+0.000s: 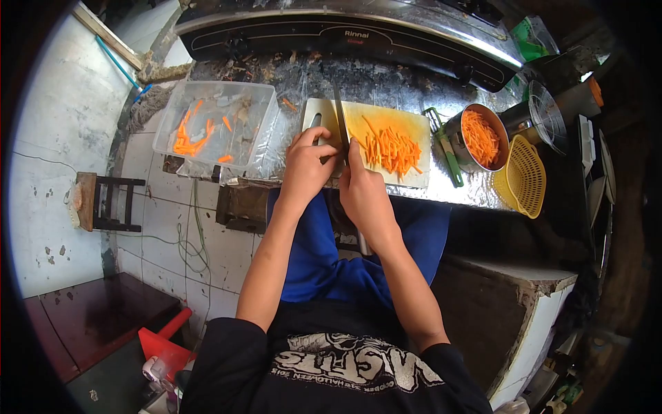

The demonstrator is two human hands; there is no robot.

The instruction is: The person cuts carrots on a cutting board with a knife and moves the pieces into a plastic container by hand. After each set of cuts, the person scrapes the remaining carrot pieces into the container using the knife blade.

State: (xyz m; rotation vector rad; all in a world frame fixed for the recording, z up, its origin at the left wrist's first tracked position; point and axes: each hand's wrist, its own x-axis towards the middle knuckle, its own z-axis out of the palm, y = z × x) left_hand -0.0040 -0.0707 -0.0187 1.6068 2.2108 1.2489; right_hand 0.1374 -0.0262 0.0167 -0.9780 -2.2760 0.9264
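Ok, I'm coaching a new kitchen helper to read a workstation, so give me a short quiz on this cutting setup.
1. True or false: the cut carrot strips lie on the cutting board, to the right of the knife blade.
2. The metal pot of shredded carrot stands: A) right of the board, B) left of the board, C) on the floor.
3. Which hand is on the knife?

Key: 1 true. 2 A. 3 the right hand; the left hand rests on the board just left of the blade.
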